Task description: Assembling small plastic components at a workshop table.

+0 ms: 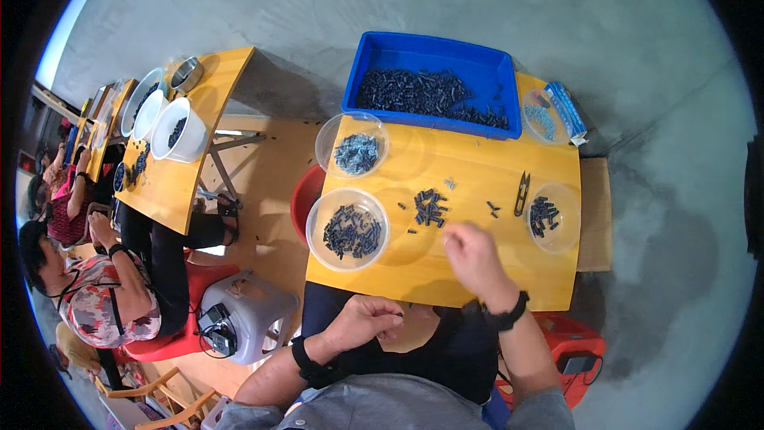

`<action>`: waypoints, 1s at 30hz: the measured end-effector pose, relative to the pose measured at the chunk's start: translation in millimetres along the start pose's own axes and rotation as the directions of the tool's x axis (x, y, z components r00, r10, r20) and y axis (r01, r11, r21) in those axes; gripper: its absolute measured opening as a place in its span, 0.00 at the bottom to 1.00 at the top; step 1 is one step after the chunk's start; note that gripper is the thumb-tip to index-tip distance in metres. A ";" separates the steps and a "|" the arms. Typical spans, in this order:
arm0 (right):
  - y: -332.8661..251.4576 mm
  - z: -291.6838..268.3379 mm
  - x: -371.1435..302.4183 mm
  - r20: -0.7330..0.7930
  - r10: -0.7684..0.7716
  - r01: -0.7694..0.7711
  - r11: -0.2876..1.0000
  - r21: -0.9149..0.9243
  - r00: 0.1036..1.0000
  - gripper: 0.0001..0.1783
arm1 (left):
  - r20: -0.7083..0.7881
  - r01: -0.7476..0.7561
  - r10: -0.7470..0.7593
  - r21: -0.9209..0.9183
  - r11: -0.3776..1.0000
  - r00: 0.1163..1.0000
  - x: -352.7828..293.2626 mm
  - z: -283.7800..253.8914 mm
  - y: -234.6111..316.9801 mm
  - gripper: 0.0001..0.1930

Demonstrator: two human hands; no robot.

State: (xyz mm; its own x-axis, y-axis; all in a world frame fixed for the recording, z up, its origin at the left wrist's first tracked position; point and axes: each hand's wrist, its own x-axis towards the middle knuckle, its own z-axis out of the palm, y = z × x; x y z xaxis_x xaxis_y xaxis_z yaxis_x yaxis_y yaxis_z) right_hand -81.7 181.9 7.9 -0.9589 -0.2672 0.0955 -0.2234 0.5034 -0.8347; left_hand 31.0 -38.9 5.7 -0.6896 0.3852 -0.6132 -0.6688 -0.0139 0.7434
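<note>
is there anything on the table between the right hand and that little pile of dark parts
Nothing visible does. The right hand hovers just right of and nearer than the small pile of dark parts, with only bare yellow table between them.

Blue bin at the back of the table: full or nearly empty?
Partly filled: dark small parts cover much of the blue bin's floor in a shallow layer, walls mostly bare.

tray (430,52) behind table (469,171), bowls (348,228) left

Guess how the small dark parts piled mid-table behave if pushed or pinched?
The loose pile of small dark parts would probably scatter when pushed; strays already lie around it. Each looks short, stiff and light, so likely fiddly to pinch. Whether they would roll is unclear.
</note>
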 end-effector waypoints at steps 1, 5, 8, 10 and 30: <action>13.6 -4.0 17.1 -0.069 -0.026 0.017 0.991 -0.132 0.997 0.05 | 0.005 -0.007 0.007 -0.005 1.000 1.000 3.6 1.1 -5.7 0.07; 59.3 -15.5 82.8 -0.272 -0.071 -0.051 0.907 -0.417 0.960 0.05 | -0.004 -0.109 0.109 0.037 0.993 0.994 16.2 2.1 -25.7 0.06; 75.8 -16.2 117.3 -0.334 0.018 -0.204 0.822 -0.532 0.942 0.07 | 0.024 -0.039 0.039 0.000 0.999 0.999 17.8 -1.3 -29.3 0.06; 79.0 -12.9 132.8 -0.387 0.126 -0.341 0.755 -0.560 0.913 0.09 | -0.006 -0.081 0.082 0.040 0.996 0.997 18.0 -4.0 -32.5 0.07; 107.8 -13.2 122.8 -0.403 0.135 -0.293 0.885 -0.363 0.905 0.06 | -0.031 -0.164 0.168 0.104 0.981 0.985 23.8 6.6 -11.2 0.08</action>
State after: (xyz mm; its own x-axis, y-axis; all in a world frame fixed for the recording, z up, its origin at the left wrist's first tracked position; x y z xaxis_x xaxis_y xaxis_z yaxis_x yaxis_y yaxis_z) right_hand -225.8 214.2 -63.2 -0.9685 0.1576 0.1929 0.0202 0.8216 -0.5698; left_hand 23.8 -23.5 -15.4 -0.8003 0.3484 -0.4879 -0.5144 0.0191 0.8574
